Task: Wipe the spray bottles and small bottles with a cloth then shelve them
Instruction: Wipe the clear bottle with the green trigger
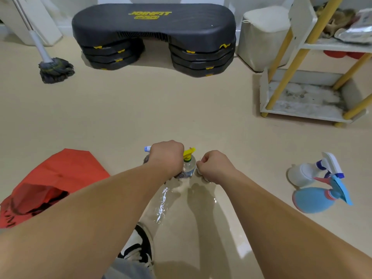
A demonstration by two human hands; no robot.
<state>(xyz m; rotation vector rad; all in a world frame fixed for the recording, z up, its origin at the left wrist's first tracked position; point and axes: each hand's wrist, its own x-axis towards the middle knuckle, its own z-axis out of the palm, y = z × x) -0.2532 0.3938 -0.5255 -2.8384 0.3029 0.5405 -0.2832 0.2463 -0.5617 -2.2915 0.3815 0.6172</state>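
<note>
Clutching cloth (146,159), curled left hand (166,156)

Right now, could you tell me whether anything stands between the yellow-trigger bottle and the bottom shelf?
Nothing visible does: bare floor lies between the yellow-trigger bottle and the bottom shelf. The white spray bottle and blue spray bottle stand right of that path.

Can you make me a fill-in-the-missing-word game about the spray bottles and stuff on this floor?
The bottle between the left hand and the right hand has a ____ sprayer. The bag by the left arm is ____. The spray bottle next to the white spray bottle is ____. Missing words: yellow, red, blue.
</note>
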